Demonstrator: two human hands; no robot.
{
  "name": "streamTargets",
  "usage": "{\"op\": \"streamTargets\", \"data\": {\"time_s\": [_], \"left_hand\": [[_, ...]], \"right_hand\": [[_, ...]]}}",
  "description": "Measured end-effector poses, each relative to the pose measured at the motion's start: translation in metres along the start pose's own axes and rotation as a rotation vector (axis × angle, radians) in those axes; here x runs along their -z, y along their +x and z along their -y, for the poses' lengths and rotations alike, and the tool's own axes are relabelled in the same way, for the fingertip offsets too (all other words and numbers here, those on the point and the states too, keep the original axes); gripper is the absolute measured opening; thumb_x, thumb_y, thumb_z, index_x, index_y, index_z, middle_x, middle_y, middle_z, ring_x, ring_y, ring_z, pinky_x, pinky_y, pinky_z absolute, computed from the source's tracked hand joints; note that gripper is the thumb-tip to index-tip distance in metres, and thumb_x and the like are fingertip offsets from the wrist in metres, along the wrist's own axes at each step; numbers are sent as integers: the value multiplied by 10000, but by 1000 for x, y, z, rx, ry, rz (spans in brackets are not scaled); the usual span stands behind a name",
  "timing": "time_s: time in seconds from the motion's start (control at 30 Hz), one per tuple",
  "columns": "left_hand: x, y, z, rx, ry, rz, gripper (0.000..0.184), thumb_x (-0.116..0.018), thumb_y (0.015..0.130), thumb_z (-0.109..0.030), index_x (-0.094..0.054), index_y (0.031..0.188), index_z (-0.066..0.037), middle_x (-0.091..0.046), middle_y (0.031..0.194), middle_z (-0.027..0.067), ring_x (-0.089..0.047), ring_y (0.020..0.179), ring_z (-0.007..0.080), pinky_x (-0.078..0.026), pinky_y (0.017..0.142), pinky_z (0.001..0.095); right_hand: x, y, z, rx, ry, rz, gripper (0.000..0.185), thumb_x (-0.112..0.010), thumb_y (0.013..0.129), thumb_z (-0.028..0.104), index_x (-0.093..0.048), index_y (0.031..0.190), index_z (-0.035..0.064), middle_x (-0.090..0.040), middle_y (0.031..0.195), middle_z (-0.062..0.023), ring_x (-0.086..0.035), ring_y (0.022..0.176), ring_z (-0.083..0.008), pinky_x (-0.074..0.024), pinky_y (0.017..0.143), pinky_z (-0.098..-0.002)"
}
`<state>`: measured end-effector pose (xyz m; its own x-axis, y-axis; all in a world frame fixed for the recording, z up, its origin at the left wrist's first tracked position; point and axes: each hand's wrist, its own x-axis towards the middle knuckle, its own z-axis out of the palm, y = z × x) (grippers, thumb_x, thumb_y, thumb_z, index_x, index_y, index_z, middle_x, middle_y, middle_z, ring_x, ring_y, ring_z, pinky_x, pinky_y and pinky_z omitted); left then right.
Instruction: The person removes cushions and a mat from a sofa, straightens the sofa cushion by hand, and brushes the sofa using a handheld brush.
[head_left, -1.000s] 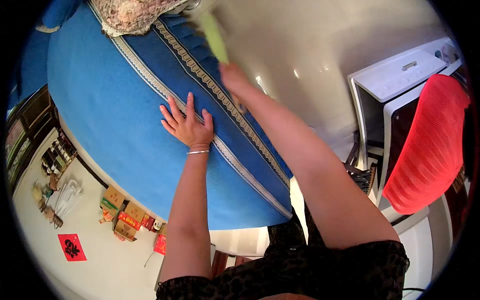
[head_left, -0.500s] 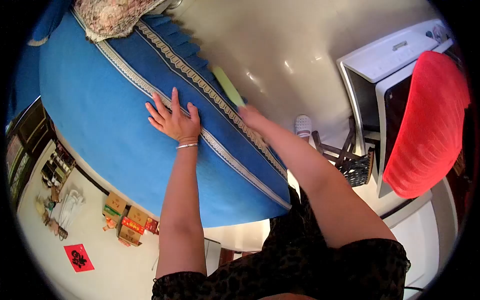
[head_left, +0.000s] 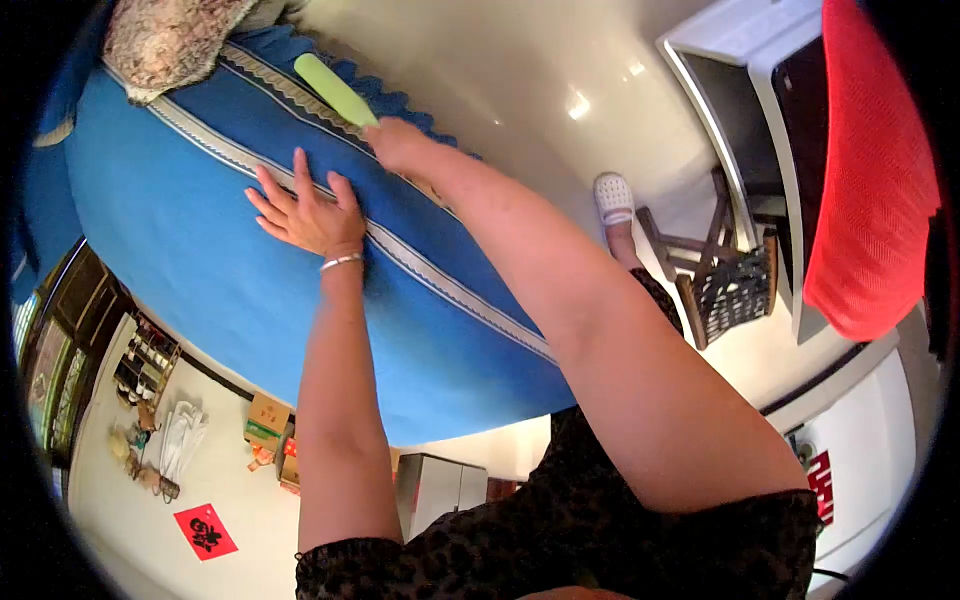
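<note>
My left hand (head_left: pixel 318 217) lies flat on the blue fabric cover (head_left: pixel 250 290), its fingers spread across a pale trim band. A bracelet circles that wrist. In my right hand (head_left: pixel 395 143) is the handle of a light-green brush (head_left: pixel 335 89) with a long, flat, rounded back. Its head lies over the cover's dark-blue edge, by the lace trim and ruffle. Its underside is hidden, so I cannot see bristles. My right fingers are wrapped round the handle, partly out of sight.
A shaggy patterned textile (head_left: pixel 170 40) lies at the cover's far end. On the right are a dark stool (head_left: pixel 735 290), a red cover (head_left: pixel 875 180) over a dark-screened appliance, and a foot in a white clog (head_left: pixel 613 195). Cardboard boxes (head_left: pixel 266 418) stand at lower left.
My right hand and the brush have moved up and left along the cover's edge. My left hand stays flat on the cover. The view has shifted, showing more of the clog and leg.
</note>
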<state>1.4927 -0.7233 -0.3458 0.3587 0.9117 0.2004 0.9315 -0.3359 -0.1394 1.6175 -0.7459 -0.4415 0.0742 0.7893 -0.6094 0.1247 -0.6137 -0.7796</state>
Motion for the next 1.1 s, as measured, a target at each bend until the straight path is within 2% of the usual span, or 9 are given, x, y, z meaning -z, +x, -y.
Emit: {"op": "streamTargets", "data": {"time_s": [0.23,0.4,0.43,0.6,0.7,0.87,0.97,1.03,1.1], "left_hand": [[-5,-2,3,-38,34,-35,472,-594,776,-406,-615,1234,-292,-328,1504,111,-235,1389,412,-190,1073,613],[-8,-3,6,-45,37,-52,456,-588,794,-427,-605,1241,-343,-323,1511,95,-232,1393,393,-176,1093,582],[-8,-5,7,-45,41,-49,456,-587,794,-428,-604,1241,-343,-323,1511,95,-232,1393,393,-179,1092,584],[-8,-3,5,-34,41,-51,458,-586,791,-428,-604,1241,-343,-324,1511,93,-233,1393,394,-189,1087,592],[-9,-3,7,-58,35,-65,462,-585,791,-428,-602,1245,-340,-332,1506,95,-235,1392,395,-189,1085,595],[-11,-2,4,-63,39,-70,457,-579,789,-421,-620,1228,-299,-338,1498,101,-234,1391,404,-184,1085,602],[-9,-10,11,-73,58,-40,461,-582,794,-426,-607,1241,-312,-347,1493,110,-244,1386,402,-195,1080,600],[-3,-2,5,-69,45,-62,463,-587,797,-415,-600,1249,-313,-341,1499,110,-241,1390,398,-195,1082,595],[1,0,3,-48,30,-54,467,-591,793,-407,-600,1249,-308,-332,1505,105,-235,1395,395,-192,1085,591]], "right_hand": [[2,-235,-157,-541,57,85,408,-368,968,332,-568,1152,27,-612,1115,-261,-588,1019,-433,-456,870,-482],[33,-310,-251,-1019,340,140,441,-344,960,367,-614,915,21,-623,810,-245,-642,841,-353,-484,730,-451],[36,-306,-251,-964,450,-41,443,-421,928,418,-582,949,6,-517,588,-103,-515,485,-193,-375,420,-367],[36,-260,-144,-422,-1,-410,365,-386,965,285,-584,894,-13,-634,865,-236,-634,828,-383,-481,733,-487],[27,-306,-167,-294,-181,49,323,-415,958,263,-589,938,-9,-637,925,-247,-629,887,-403,-481,786,-496],[24,-348,-287,-864,110,-140,359,-411,983,355,-503,1062,18,-614,944,-222,-606,822,-382,-465,707,-471],[7,-370,-225,-667,-8,-348,368,-429,966,323,-559,1074,-4,-620,995,-269,-594,932,-450,-456,819,-516],[-34,-388,-273,-450,-89,-60,405,-372,988,353,-515,1131,2,-594,1051,-288,-565,1003,-455,-435,851,-525],[-3,-365,-229,-775,18,-140,412,-355,994,364,-554,1082,14,-616,971,-278,-586,963,-442,-444,835,-513]]}}
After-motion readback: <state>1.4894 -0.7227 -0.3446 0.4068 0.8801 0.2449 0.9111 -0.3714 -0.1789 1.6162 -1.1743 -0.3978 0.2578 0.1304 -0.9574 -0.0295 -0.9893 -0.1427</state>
